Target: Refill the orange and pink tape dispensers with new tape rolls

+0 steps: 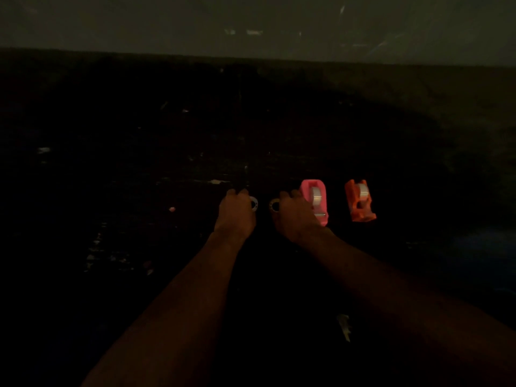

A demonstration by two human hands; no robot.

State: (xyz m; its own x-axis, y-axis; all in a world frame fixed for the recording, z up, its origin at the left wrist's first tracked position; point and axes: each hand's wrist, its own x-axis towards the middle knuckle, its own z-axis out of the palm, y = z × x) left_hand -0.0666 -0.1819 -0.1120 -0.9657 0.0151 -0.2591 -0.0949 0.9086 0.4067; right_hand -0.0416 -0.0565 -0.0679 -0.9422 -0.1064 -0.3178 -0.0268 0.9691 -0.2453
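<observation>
The scene is very dark. A pink tape dispenser (315, 201) with a clear tape roll in it stands on the dark surface. An orange tape dispenser (360, 201), also with a roll inside, stands just right of it. My left hand (236, 212) is curled over a small white ring-shaped core (254, 204) that peeks out at its right side. My right hand (294, 216) rests beside the pink dispenser, with a second pale ring (275, 205) showing at its left edge. Whether the fingers actually grip the rings is hard to see.
The dark work surface (167, 163) carries small pale scraps, including a pinkish bit (172, 209) at the left and a light sliver (344, 326) near the front. A lighter wall (251, 23) runs along the back.
</observation>
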